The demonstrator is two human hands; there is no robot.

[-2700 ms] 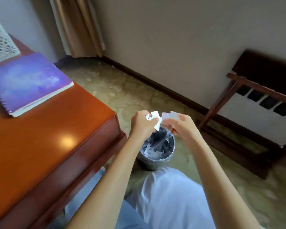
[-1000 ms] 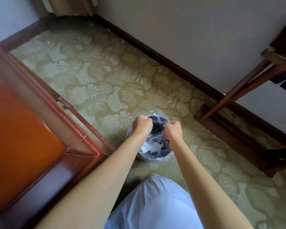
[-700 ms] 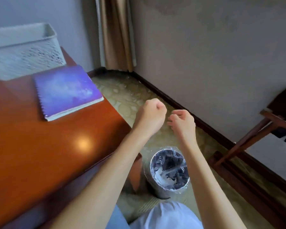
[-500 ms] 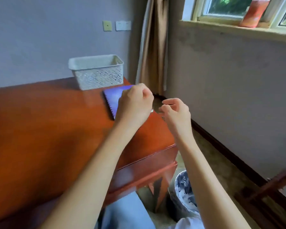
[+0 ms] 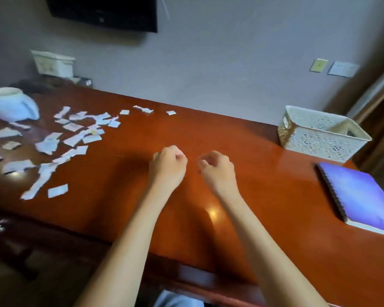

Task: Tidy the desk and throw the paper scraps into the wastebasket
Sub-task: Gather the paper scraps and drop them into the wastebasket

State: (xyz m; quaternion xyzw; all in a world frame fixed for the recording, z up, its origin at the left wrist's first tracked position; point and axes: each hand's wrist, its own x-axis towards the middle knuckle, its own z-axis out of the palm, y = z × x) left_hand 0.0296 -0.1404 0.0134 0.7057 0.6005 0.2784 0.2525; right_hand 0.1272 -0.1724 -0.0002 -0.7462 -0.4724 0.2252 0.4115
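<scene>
Several white paper scraps [image 5: 74, 138] lie scattered over the left part of the reddish wooden desk [image 5: 242, 156]. A few more scraps [image 5: 143, 109] sit near the desk's back edge. My left hand [image 5: 167, 166] hovers over the middle of the desk, fingers curled into a fist, holding nothing that I can see. My right hand [image 5: 216, 168] is beside it, fingers curled loosely and empty. Both hands are well to the right of the scraps. The wastebasket is out of view.
A white perforated basket [image 5: 319, 135] stands at the desk's back right. A purple spiral notebook [image 5: 361, 196] lies in front of it. A white jug [image 5: 11, 106] lies at the far left. A dark screen [image 5: 102, 12] hangs on the wall.
The paper pieces I held over the wastebasket are gone from my hands. My view swung from the floor and wastebasket left to the desk, and both hands rose over the desktop.
</scene>
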